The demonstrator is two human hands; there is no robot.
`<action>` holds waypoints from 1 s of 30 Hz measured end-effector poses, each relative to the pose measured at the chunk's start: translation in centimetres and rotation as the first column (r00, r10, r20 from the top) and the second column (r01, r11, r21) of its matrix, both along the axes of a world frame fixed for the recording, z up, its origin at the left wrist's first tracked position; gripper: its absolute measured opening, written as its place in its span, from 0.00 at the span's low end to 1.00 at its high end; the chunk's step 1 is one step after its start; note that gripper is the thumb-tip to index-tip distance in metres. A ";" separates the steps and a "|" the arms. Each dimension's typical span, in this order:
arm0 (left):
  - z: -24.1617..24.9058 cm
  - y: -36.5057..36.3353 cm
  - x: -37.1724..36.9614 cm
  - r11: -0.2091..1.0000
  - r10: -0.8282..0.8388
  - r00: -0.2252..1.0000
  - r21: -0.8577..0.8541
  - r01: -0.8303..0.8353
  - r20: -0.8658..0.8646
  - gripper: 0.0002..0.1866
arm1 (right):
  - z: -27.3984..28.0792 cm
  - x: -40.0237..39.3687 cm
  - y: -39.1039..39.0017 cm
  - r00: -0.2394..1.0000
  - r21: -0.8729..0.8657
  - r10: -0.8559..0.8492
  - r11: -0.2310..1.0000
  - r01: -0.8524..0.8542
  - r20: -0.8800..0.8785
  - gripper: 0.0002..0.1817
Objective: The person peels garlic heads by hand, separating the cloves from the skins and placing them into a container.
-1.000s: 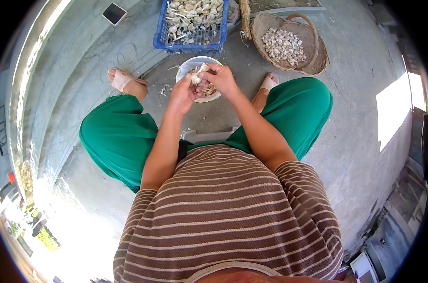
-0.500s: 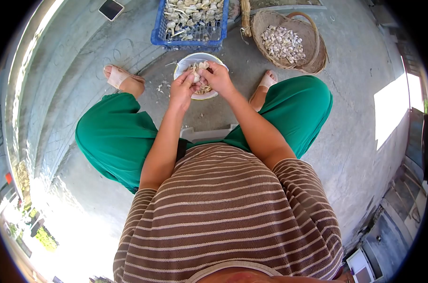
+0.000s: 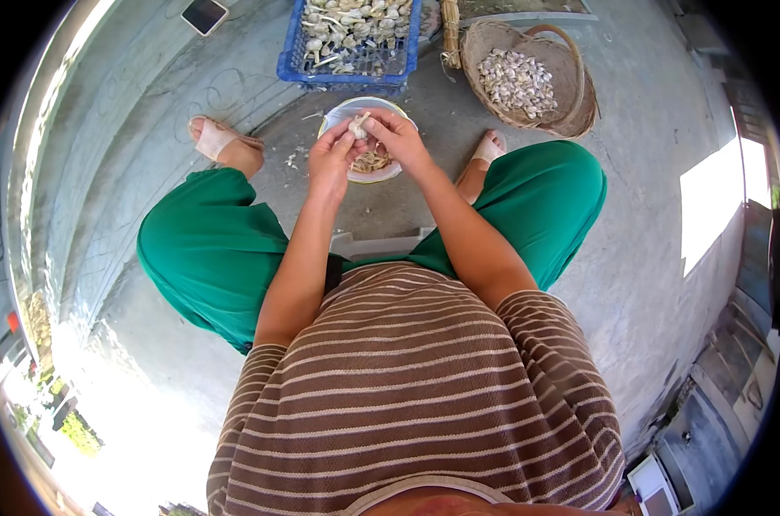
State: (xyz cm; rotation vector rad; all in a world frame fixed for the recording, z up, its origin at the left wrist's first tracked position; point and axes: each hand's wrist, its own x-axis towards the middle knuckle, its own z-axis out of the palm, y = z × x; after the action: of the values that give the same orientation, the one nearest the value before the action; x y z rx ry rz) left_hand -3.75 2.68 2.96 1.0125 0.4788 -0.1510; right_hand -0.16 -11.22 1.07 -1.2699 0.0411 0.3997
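Note:
A pale garlic bulb (image 3: 358,128) with a short stem is held between both hands above a white bowl (image 3: 355,105). My left hand (image 3: 329,161) is closed on the bulb from the left, thumb against it. My right hand (image 3: 398,140) grips it from the right with thumb and fingers. Beneath the hands, tan garlic skins (image 3: 371,163) lie in the bowl. Just beyond the bowl stands a blue plastic crate (image 3: 347,81) with many garlic bulbs (image 3: 355,21) in it.
A wicker basket (image 3: 570,95) at the upper right holds loose garlic cloves (image 3: 517,83). A straw bundle (image 3: 450,33) lies between crate and basket. A phone (image 3: 204,15) rests at the upper left. My sandalled feet (image 3: 222,140) flank the bowl; skin scraps (image 3: 295,158) dot the floor.
The garlic bulb has come up into clearer view between my fingertips, its stem now pointing away from me. Both hands have shifted slightly and stay over the bowl.

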 end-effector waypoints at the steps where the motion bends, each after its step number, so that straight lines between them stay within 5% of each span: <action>1: 0.6 -0.2 -0.1 0.996 -0.029 0.999 0.082 0.027 0.021 0.13 | 1.2 -0.4 0.1 0.998 -0.031 0.063 0.998 -0.063 -0.003 0.14; 6: 1.6 -0.5 -0.1 0.961 -0.114 0.992 0.260 0.095 0.059 0.14 | -0.6 -0.9 1.4 0.998 0.061 -0.027 0.998 0.024 0.057 0.15; 7: 1.4 -0.4 0.0 0.898 -0.167 0.983 0.423 0.121 0.074 0.12 | -0.4 -1.0 1.2 0.998 0.062 -0.027 0.998 0.023 0.057 0.15; 9: 0.6 0.0 0.1 0.808 -0.221 0.972 0.573 0.136 0.080 0.10 | 0.5 -1.2 0.5 0.978 -0.255 0.076 0.967 -0.024 0.196 0.15; 11: -0.6 0.6 0.1 0.537 -0.323 0.946 0.814 0.221 -0.044 0.09 | 1.0 -1.1 0.7 0.933 -0.300 0.097 0.954 0.012 0.345 0.15; 12: -1.0 0.8 0.1 0.537 -0.321 0.946 0.814 0.221 -0.045 0.09 | 1.2 -1.2 0.8 0.867 -0.338 0.121 0.939 0.057 0.483 0.14; 15: -1.3 0.8 0.0 0.514 -0.308 0.951 0.844 0.150 0.018 0.10 | 2.0 -1.9 0.9 0.898 -0.362 0.104 0.930 0.064 0.427 0.14; 16: -0.2 0.5 -0.2 0.760 -0.262 0.965 0.619 0.200 0.010 0.09 | 2.3 -1.8 0.7 0.897 -0.363 0.104 0.930 0.066 0.430 0.14; 17: 0.9 0.3 -0.3 0.921 -0.224 0.974 0.324 0.217 -0.016 0.09 | 2.6 -1.8 0.5 0.981 -0.120 0.040 0.993 -0.017 0.189 0.15; 18: 1.5 0.1 -0.4 0.920 -0.228 0.974 0.325 0.220 -0.014 0.09 | 2.7 -1.8 0.4 0.996 0.145 0.040 0.989 -0.029 -0.074 0.16; 20: 2.4 -0.2 -0.3 0.991 -0.131 0.990 0.035 0.130 0.042 0.07 | 2.6 -1.8 0.3 0.991 0.193 0.017 0.981 0.010 -0.134 0.14; 25: 2.4 0.3 -0.3 0.992 -0.095 0.995 -0.087 0.097 0.026 0.05 | 3.4 -1.8 0.5 0.968 0.251 -0.149 0.948 0.198 -0.202 0.06; 29: 2.6 -0.1 -0.3 0.998 -0.062 0.998 0.006 0.062 0.004 0.04 | 2.1 -1.5 -0.2 0.987 0.229 -0.021 0.972 0.058 -0.161 0.04; 30: 2.2 -0.3 -0.2 0.998 -0.062 0.998 0.006 0.062 0.005 0.04 | 2.0 -1.6 0.1 1.000 0.061 -0.027 0.998 0.027 0.001 0.05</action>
State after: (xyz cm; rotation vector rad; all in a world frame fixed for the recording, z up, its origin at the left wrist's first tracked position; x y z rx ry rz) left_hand -4.00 2.42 5.20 1.0341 0.4436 -0.2030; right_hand -1.72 -11.12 3.04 -1.2084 0.0445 0.3745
